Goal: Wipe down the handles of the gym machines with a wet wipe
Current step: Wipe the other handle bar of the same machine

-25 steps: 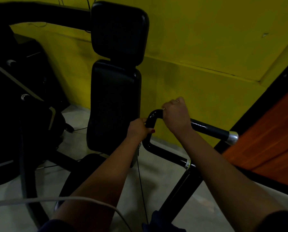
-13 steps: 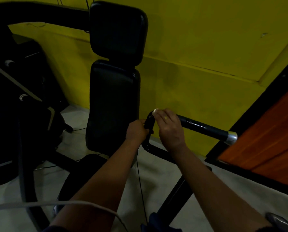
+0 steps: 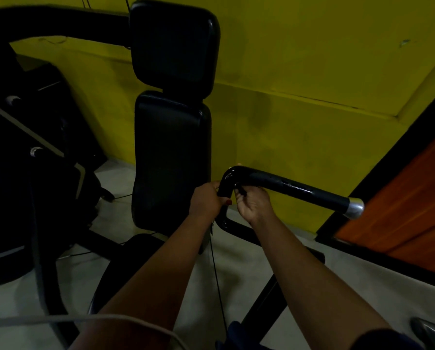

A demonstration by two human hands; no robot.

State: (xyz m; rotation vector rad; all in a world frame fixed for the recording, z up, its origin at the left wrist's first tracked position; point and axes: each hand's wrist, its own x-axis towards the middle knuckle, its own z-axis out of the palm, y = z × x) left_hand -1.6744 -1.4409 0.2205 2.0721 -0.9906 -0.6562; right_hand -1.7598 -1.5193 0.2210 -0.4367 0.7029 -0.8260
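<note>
A tall black padded vinyl backrest (image 3: 171,160) stands upright against the yellow painted wall (image 3: 312,59), with a squarer black padded headrest (image 3: 173,44) directly above it. Just right of the backrest's lower end is the black bent tubular metal handle (image 3: 294,188). It rises beside the pad, curves over, and runs away from the backrest on a downward slant to a rounded silver end cap (image 3: 355,207).

The left hand (image 3: 205,202), nearest the backrest, is wrapped round the upright stretch of the handle below the bend, its red-painted thumbnail (image 3: 228,202) lying across the tube. The right hand (image 3: 255,207) is on the side of the tube away from the backrest, under the start of the slanted grip. Its fingers are curled upward toward the bar. The light is dim there: something dark seems to sit at the fingertips, but I cannot tell whether they clasp the wet wipe, the bar, or nothing.

Below the backrest lies a pale concrete floor (image 3: 236,263). Far right of it is an orange-brown wooden panel (image 3: 413,203) in a black frame. A white cord (image 3: 60,319) crosses the view nearest the camera, left of and below the backrest.
</note>
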